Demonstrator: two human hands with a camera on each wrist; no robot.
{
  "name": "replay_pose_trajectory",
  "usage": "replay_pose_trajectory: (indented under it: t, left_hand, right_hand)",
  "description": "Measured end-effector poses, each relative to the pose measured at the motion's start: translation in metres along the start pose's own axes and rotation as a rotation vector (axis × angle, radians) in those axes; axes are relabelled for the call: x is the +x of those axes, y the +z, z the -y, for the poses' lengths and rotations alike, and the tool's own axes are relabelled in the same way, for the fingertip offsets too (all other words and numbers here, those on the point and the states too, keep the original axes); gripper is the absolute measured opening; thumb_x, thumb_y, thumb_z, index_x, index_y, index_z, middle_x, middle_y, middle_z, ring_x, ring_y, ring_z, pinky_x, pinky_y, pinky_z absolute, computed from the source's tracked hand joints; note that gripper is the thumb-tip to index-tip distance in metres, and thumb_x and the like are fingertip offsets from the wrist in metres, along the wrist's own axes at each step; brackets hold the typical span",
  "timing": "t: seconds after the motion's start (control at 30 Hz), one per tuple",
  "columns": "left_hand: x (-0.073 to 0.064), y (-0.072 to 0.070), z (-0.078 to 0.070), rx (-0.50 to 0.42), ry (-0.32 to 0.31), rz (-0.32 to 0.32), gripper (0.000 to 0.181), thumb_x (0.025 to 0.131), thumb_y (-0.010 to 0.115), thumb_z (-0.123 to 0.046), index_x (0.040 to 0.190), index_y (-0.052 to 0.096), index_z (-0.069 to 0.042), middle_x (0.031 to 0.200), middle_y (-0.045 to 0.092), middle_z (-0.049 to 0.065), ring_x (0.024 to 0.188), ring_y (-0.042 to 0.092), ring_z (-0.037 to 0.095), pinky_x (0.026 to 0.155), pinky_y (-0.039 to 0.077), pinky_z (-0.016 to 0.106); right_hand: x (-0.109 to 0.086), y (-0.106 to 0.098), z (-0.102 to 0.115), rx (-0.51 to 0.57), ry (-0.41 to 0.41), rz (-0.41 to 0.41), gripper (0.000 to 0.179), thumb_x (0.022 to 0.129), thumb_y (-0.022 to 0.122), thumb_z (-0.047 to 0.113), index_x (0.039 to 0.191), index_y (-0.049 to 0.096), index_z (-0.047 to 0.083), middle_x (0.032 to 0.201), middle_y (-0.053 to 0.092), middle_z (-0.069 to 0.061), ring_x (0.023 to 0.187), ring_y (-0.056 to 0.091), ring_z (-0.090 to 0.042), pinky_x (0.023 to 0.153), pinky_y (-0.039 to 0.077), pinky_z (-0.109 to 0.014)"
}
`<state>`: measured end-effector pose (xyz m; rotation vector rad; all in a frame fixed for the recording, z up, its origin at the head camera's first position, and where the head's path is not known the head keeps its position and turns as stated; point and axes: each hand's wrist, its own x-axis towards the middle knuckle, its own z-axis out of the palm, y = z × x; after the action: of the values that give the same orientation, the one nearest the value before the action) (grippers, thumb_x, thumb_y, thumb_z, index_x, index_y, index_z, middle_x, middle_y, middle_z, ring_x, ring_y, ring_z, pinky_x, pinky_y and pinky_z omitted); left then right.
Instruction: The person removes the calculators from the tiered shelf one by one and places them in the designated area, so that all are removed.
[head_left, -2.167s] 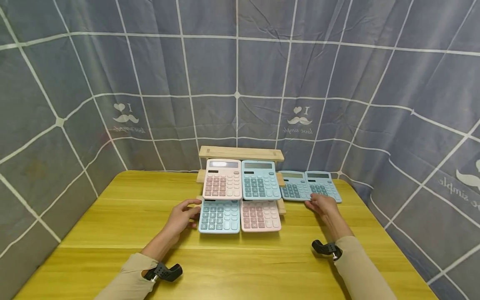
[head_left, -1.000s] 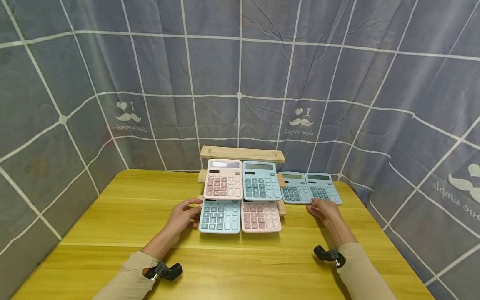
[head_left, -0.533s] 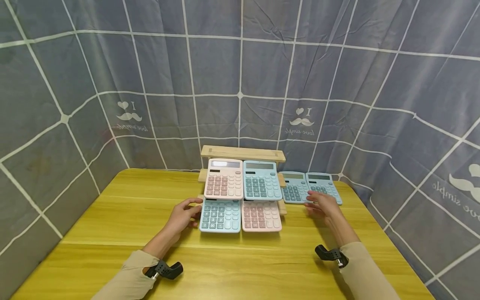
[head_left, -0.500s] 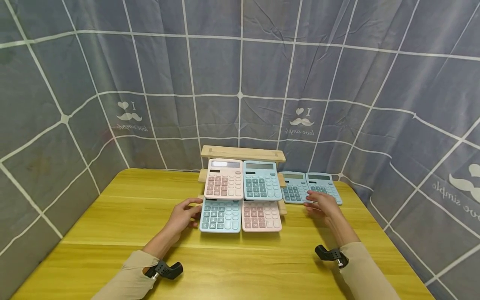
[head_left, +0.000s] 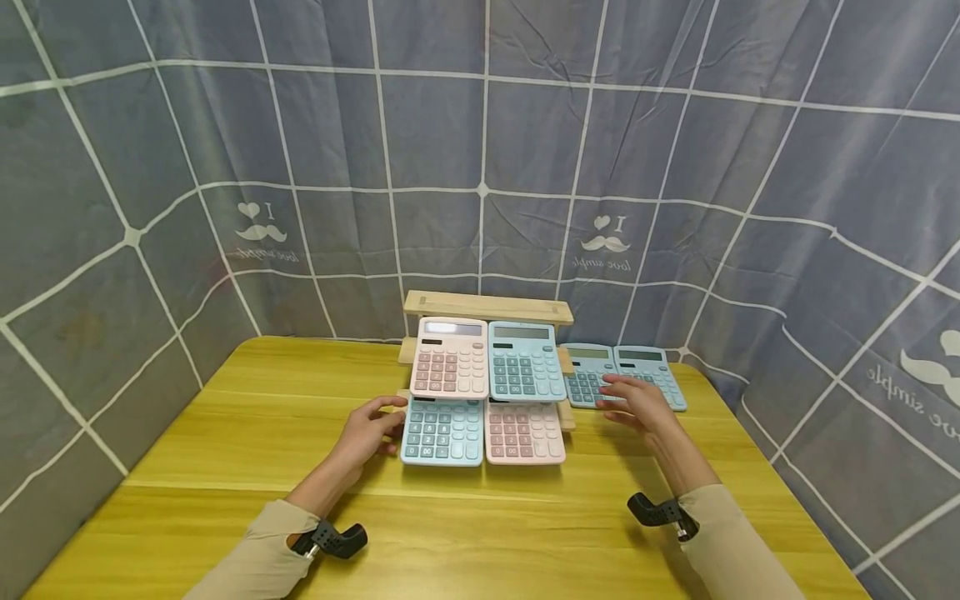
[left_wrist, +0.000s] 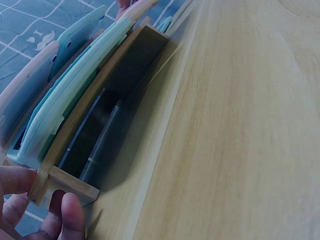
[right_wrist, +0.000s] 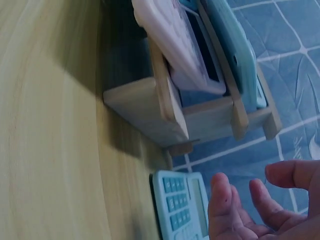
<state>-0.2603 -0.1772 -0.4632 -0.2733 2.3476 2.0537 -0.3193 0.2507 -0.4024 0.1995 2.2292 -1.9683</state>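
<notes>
A tiered wooden rack (head_left: 489, 305) stands on the table, bearing several leaning calculators. On its upper tier are a pink calculator (head_left: 450, 358) and a blue calculator (head_left: 527, 361); below sit a blue calculator (head_left: 442, 432) and a pink calculator (head_left: 523, 433). My left hand (head_left: 362, 437) holds the rack's left end, with fingers around its wooden foot (left_wrist: 75, 185) in the left wrist view. Just right of the rack, my right hand (head_left: 643, 408) hovers with loosely bent fingers and nothing in them. It overlaps two blue calculators, the nearer to the rack (head_left: 588, 367) and the outer one (head_left: 647, 360).
The yellow wood-grain table (head_left: 465, 533) stretches in front of the rack. A grey curtain with white grid lines (head_left: 525, 142) hangs behind and along both sides. Each wrist carries a black camera mount, such as the left mount (head_left: 333, 540).
My right hand has risen from the front edge of the blue calculators on the right, its fingers spreading as it shifted slightly left. The left hand stays on the rack, and no calculator has moved.
</notes>
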Motion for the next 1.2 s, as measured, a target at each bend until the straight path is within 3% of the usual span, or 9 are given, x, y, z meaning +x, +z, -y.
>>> replay_pose_trajectory:
  t: [0.23, 0.5, 0.87, 1.07, 1.2]
  left_hand:
    - [0.000, 0.000, 0.001, -0.003, 0.000, 0.003, 0.030, 0.099, 0.060, -0.014, 0.128, 0.063, -0.007, 0.105, 0.065, 0.015, 0.082, 0.060, 0.021, 0.060, 0.055, 0.028]
    - [0.000, 0.000, 0.001, -0.005, -0.009, 0.000, 0.029, 0.099, 0.060, -0.014, 0.127, 0.063, -0.008, 0.105, 0.065, 0.014, 0.083, 0.061, 0.022, 0.060, 0.055, 0.028]
    - [0.000, 0.000, 0.001, -0.009, -0.004, -0.002, 0.028, 0.099, 0.061, -0.014, 0.127, 0.063, -0.008, 0.103, 0.066, 0.014, 0.082, 0.061, 0.022, 0.059, 0.054, 0.028]
    - [0.000, 0.000, 0.001, -0.007, -0.005, 0.001, 0.029, 0.099, 0.061, -0.014, 0.127, 0.063, -0.008, 0.104, 0.066, 0.013, 0.082, 0.060, 0.022, 0.059, 0.054, 0.027]
    - [0.000, 0.000, 0.001, -0.012, -0.002, -0.002, 0.029, 0.099, 0.061, -0.014, 0.127, 0.063, -0.007, 0.104, 0.066, 0.013, 0.082, 0.061, 0.021, 0.059, 0.054, 0.027]
  right_hand:
    - [-0.009, 0.011, 0.008, -0.012, -0.036, 0.015, 0.050, 0.103, 0.056, 0.017, 0.147, 0.045, -0.004, 0.141, 0.052, -0.028, 0.088, 0.073, -0.015, 0.080, 0.061, -0.030]
    - [-0.015, 0.017, 0.013, -0.017, -0.070, 0.050, 0.052, 0.102, 0.060, 0.018, 0.148, 0.044, -0.001, 0.119, 0.066, -0.008, 0.093, 0.072, -0.017, 0.080, 0.060, -0.030]
    - [-0.019, 0.025, 0.010, -0.044, -0.172, 0.119, 0.051, 0.103, 0.058, 0.020, 0.149, 0.042, 0.001, 0.115, 0.066, -0.003, 0.100, 0.071, -0.024, 0.084, 0.059, -0.033]
    - [-0.021, 0.033, 0.006, -0.095, -0.233, 0.140, 0.046, 0.105, 0.053, 0.016, 0.148, 0.044, 0.004, 0.134, 0.057, -0.023, 0.109, 0.067, -0.036, 0.086, 0.059, -0.037]
    - [-0.021, 0.040, 0.006, -0.116, -0.266, 0.145, 0.045, 0.104, 0.054, 0.012, 0.147, 0.046, 0.004, 0.137, 0.055, -0.027, 0.109, 0.066, -0.039, 0.085, 0.059, -0.039]
